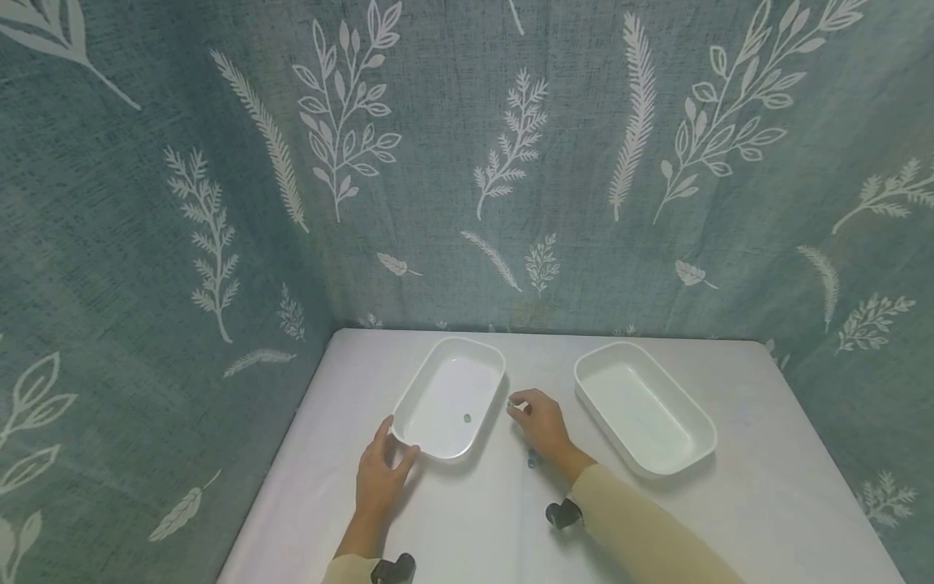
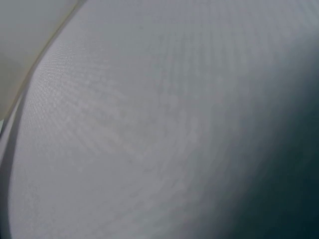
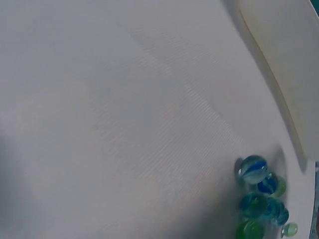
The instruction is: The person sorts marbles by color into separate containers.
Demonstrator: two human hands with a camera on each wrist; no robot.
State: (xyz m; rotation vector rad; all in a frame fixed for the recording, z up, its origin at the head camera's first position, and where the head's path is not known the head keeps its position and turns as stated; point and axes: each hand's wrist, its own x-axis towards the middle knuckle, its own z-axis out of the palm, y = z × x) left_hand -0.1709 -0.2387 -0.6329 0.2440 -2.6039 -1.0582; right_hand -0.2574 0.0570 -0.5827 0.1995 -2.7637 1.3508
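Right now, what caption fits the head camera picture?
Left hand holds a white rectangular tray with one marble inside; right hand pinches a small object beside it.

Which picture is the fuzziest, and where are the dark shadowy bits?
Left wrist view: fuzziest, mostly blurry white tabletop, with a dark, smeary patch at lower right; right wrist view: dim and a bit soft, but swirls show in some marbles, with grey shadow around them; head view: brightest, with soft shadows beside the left hand and left tray.
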